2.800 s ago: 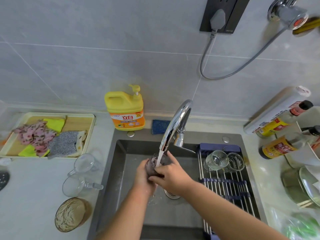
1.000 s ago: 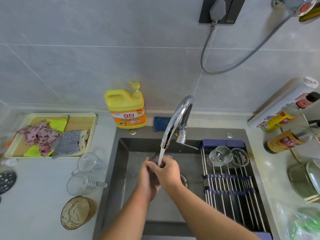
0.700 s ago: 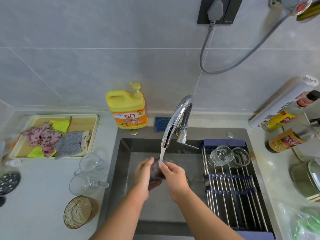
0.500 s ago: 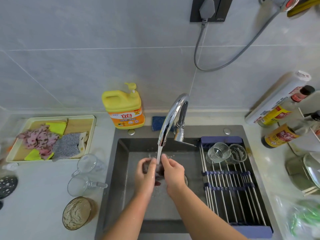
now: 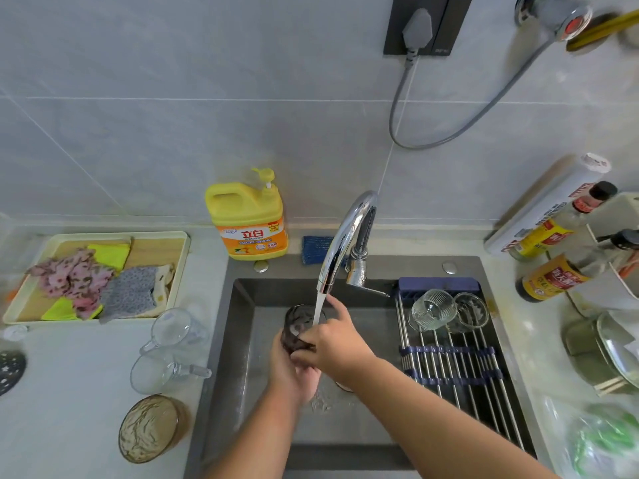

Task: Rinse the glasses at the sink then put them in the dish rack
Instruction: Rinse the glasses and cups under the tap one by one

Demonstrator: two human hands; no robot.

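Gripping the dark glass (image 5: 299,326), the fingers (image 5: 307,339) of the right hand (image 5: 335,344) curl on its upper wall, index finger straight. The left hand (image 5: 294,371) wraps its base from below. The glass is tilted under the water stream (image 5: 318,305) from the faucet (image 5: 345,236), over the sink (image 5: 249,375). Wet glass is judged stiff, fragile and slippery, so it is best held round the wall. Two clear glasses (image 5: 432,309) lie in the dish rack (image 5: 449,368); three more (image 5: 155,371) wait on the bench (image 5: 69,409).
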